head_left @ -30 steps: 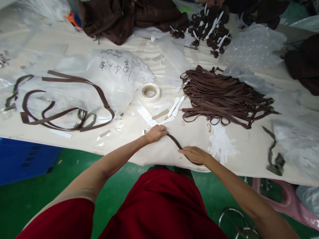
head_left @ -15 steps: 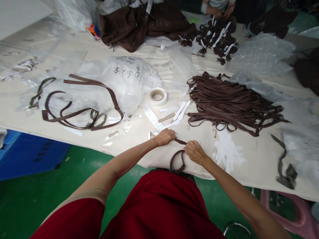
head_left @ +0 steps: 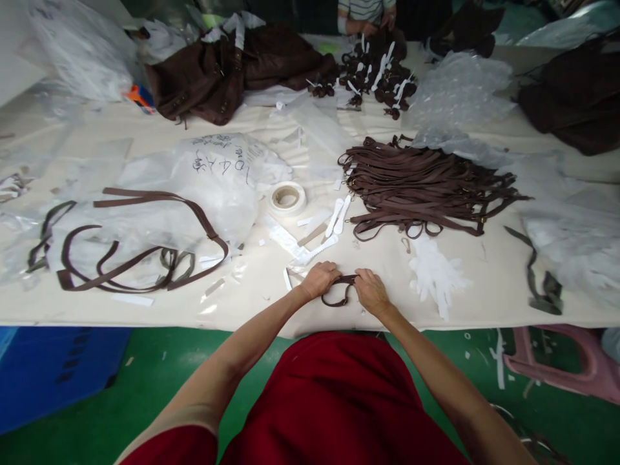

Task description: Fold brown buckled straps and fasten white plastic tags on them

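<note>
Between my two hands a brown strap (head_left: 336, 303) is stretched, with a loop of it lying on the table below. My left hand (head_left: 320, 280) is closed on the strap's left part. The right part is pinched in my right hand (head_left: 372, 290). White tape strips (head_left: 317, 250) lie just beyond my left hand, near a roll of white tape (head_left: 301, 200). A white glove (head_left: 438, 274) rests to the right of my right hand. Farther back is a big pile of brown straps (head_left: 426, 184) with small metal hooks.
Loose brown straps (head_left: 145, 258) lie on the left over a marked plastic bag (head_left: 232, 174). Brown bags (head_left: 203, 77) and clear plastic (head_left: 460, 84) are at the back. Across the table a person's hands (head_left: 378, 27) work. A pink stool (head_left: 557, 368) stands below at the right.
My view has shifted, so the tabletop things appear farther left. My hands now hold the strap farther from the table's front edge, and its loop lies flatter between them.
</note>
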Demonstrator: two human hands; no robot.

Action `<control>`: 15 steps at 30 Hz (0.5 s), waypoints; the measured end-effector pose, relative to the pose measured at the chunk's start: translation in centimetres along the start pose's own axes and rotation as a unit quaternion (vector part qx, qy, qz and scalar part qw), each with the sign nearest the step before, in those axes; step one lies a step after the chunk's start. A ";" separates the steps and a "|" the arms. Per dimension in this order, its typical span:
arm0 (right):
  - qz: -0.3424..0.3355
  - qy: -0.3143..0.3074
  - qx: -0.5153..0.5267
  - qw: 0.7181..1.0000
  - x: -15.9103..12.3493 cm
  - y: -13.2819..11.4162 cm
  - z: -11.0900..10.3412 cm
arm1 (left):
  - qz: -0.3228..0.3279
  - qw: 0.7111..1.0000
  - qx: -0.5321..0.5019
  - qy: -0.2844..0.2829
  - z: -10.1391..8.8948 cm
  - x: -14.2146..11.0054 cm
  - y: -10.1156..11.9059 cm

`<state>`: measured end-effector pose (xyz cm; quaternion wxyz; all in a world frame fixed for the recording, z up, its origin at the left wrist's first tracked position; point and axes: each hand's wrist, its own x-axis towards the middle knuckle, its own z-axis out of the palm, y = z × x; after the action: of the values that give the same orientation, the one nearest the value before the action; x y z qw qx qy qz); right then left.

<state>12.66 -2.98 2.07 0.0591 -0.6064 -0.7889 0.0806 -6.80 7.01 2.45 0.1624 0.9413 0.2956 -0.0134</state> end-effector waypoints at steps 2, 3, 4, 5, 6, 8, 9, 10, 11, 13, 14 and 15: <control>0.010 -0.012 0.009 1.000 0.1 -0.1 0.1 | -0.010 1.000 -0.003 0.003 -0.1 -0.5 0.3; 0.014 -0.017 0.012 1.000 0.1 -0.2 0.2 | -0.016 1.000 -0.004 0.005 -0.2 -0.9 0.6; 0.018 -0.020 0.015 1.000 0.2 -0.2 0.2 | -0.022 1.000 -0.004 0.008 -0.3 -1.3 1.0; 0.021 -0.022 0.018 0.999 0.3 -0.3 0.2 | -0.027 1.000 -0.004 0.012 -0.3 -1.8 1.4; 0.024 -0.023 0.021 0.999 0.3 -0.3 0.2 | -0.031 0.999 -0.002 0.016 -0.3 -2.2 1.9; 0.029 -0.025 0.026 0.999 0.5 -0.4 0.1 | -0.039 0.999 -0.001 0.025 0.1 -3.1 3.1; 0.030 -0.025 0.029 0.999 0.5 -0.5 0.0 | -0.047 0.998 -0.003 0.032 0.3 -3.4 3.7; 0.031 -0.027 0.031 0.999 0.5 -0.5 0.0 | -0.058 0.997 -0.005 0.041 0.6 -3.6 4.3; 0.032 -0.028 0.034 0.999 0.5 -0.5 -0.1 | -0.070 0.996 -0.007 0.049 1.0 -3.8 4.7; 0.030 -0.032 0.040 0.998 0.6 -0.4 -0.2 | -0.087 0.994 -0.010 0.061 1.5 -3.8 5.0; 0.027 -0.035 0.044 0.998 0.6 -0.3 -0.3 | -0.088 0.994 -0.008 0.061 1.7 -3.8 4.9; 0.022 -0.037 0.049 0.998 0.6 -0.1 -0.3 | -0.084 0.995 -0.007 0.059 1.8 -3.7 4.7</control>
<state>12.45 -2.43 2.40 0.0580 -0.6166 -0.7720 0.1430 -7.09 0.79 2.60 0.1498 0.9111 0.3829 0.0304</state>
